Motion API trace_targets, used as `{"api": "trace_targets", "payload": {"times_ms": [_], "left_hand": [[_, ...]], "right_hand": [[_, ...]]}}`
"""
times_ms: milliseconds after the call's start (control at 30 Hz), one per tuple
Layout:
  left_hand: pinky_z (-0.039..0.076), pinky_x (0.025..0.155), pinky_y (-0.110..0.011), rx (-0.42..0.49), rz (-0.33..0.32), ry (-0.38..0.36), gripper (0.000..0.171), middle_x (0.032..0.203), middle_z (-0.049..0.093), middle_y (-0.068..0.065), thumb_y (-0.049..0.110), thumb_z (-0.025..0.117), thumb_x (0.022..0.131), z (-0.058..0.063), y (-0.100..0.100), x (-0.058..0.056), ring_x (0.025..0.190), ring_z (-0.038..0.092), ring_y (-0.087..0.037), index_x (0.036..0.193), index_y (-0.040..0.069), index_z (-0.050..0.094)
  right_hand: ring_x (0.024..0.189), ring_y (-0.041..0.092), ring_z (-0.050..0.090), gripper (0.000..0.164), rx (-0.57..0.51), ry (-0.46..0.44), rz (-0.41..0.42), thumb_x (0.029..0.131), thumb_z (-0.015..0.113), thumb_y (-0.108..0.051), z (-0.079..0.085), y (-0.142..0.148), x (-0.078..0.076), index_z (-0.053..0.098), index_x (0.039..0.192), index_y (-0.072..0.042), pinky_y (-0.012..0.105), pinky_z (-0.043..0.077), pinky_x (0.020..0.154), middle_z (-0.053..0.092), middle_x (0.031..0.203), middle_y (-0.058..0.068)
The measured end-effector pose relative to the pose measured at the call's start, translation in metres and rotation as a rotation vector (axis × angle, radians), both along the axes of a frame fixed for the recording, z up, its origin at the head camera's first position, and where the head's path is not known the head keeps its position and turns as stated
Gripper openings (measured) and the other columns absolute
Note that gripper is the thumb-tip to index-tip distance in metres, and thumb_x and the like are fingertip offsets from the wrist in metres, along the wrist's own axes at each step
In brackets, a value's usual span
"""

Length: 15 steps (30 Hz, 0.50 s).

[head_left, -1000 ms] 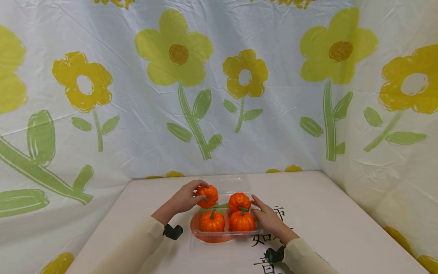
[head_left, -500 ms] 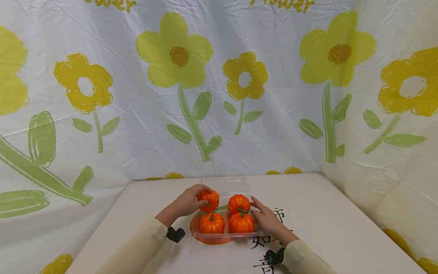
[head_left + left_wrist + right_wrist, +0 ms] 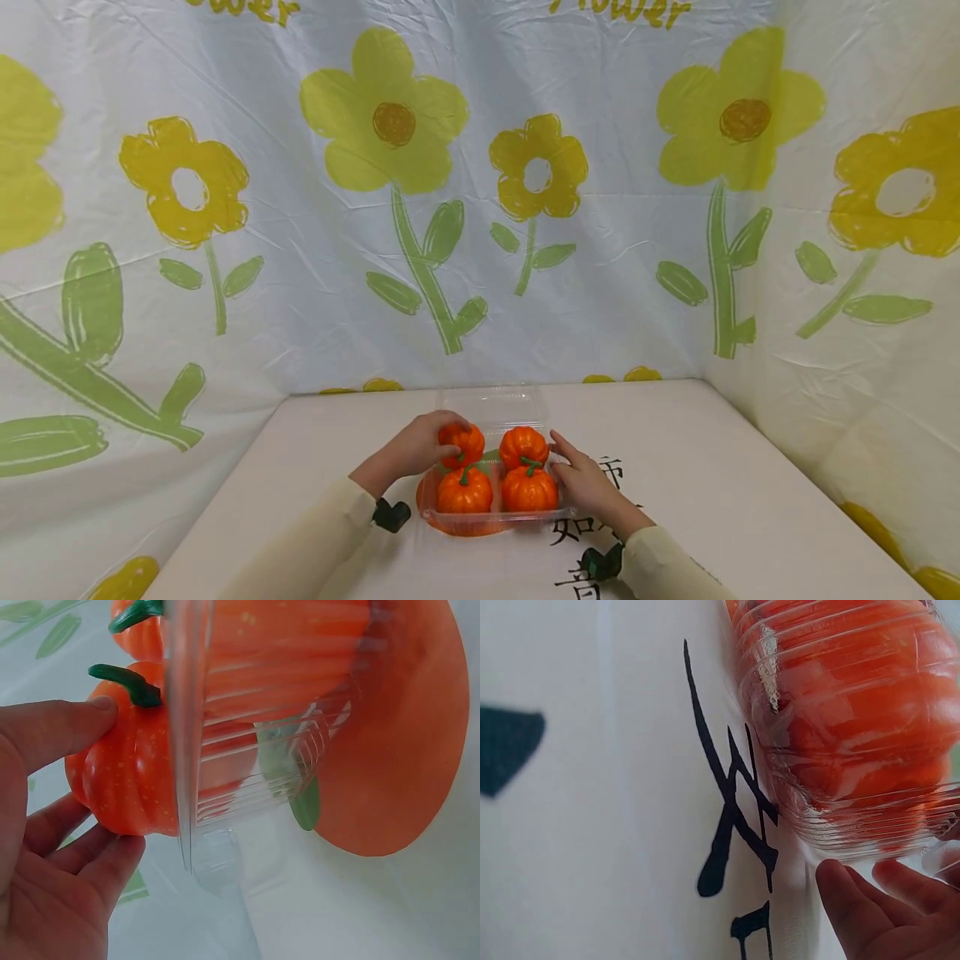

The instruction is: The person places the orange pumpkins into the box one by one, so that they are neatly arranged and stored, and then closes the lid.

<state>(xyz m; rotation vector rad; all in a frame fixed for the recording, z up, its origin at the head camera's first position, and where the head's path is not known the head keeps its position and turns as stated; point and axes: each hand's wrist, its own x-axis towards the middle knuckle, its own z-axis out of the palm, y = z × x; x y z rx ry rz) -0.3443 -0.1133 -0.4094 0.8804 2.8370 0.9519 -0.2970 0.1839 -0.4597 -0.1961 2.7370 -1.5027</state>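
In the head view, my left hand holds a small orange pumpkin at the back-left corner of a clear plastic clamshell box. Up close, the thumb presses beside the green stem and the fingers support the far side of this pumpkin, which is partly lowered behind the box wall. Three other orange pumpkins sit inside: front left, front right and back right. My right hand rests against the box's right side, its fingers fairly straight at the ribbed wall.
The box's clear lid lies folded back behind it. Under the box, the pale tabletop bears an orange and green print and black characters. A flower-patterned curtain encloses the back and sides.
My left hand has moved right and slightly down with its pumpkin, bringing it over the box's back-left corner. The right hand has stayed nearly still at the box's side.
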Motion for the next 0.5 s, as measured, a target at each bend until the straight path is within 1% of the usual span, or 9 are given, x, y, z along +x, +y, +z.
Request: {"api": "trace_targets", "payload": {"times_ms": [67,233,333,433,467,500], "left_hand": [[0.050,0.098,-0.048,-0.006,0.005,-0.018,0.029,0.123,0.061,0.000,0.019,0.069,0.089,-0.0018,0.0013,-0.0005,0.115,0.055,-0.024,0.117,0.023,0.064],[0.051,0.097,-0.047,-0.022,0.025,-0.071,0.030,0.125,0.061,0.001,0.018,0.068,0.090,-0.0051,0.0042,-0.0003,0.116,0.055,-0.024,0.119,0.026,0.064],[0.052,0.096,-0.047,-0.021,0.031,-0.094,0.031,0.126,0.061,0.000,0.018,0.068,0.090,-0.0063,0.0051,0.0004,0.115,0.055,-0.024,0.119,0.026,0.064],[0.053,0.094,-0.046,-0.023,0.025,-0.090,0.031,0.124,0.062,0.000,0.016,0.068,0.090,-0.0063,0.0053,0.0007,0.111,0.056,-0.023,0.119,0.025,0.064],[0.053,0.094,-0.045,-0.028,0.023,-0.084,0.031,0.124,0.062,0.000,0.016,0.067,0.090,-0.0064,0.0054,0.0005,0.110,0.057,-0.022,0.119,0.025,0.064],[0.053,0.094,-0.045,-0.030,0.021,-0.080,0.031,0.124,0.062,0.000,0.016,0.067,0.090,-0.0065,0.0054,0.0005,0.110,0.057,-0.022,0.119,0.025,0.064]], "right_hand": [[0.104,0.022,0.054,0.058,0.008,0.003,-0.001,0.097,0.048,-0.017,-0.0004,0.0001,0.0004,0.031,0.152,-0.016,0.047,0.052,0.093,0.048,0.146,0.016],[0.106,0.023,0.054,0.058,0.006,0.008,0.000,0.097,0.047,-0.016,-0.0002,0.0000,0.0012,0.031,0.152,-0.016,0.048,0.051,0.095,0.048,0.146,0.016],[0.107,0.023,0.054,0.058,0.015,0.013,0.006,0.097,0.047,-0.016,0.0003,-0.0001,0.0012,0.031,0.152,-0.015,0.052,0.048,0.099,0.048,0.145,0.016],[0.108,0.024,0.054,0.057,0.035,0.022,0.008,0.097,0.047,-0.016,0.0014,-0.0001,0.0007,0.031,0.152,-0.015,0.054,0.046,0.101,0.049,0.145,0.016],[0.106,0.024,0.053,0.057,0.037,0.021,0.008,0.097,0.046,-0.016,0.0021,-0.0001,0.0004,0.031,0.152,-0.015,0.053,0.047,0.100,0.049,0.145,0.016],[0.108,0.024,0.054,0.057,0.040,0.023,0.006,0.097,0.046,-0.016,0.0028,-0.0001,0.0003,0.031,0.152,-0.015,0.054,0.046,0.101,0.049,0.145,0.016]]}}
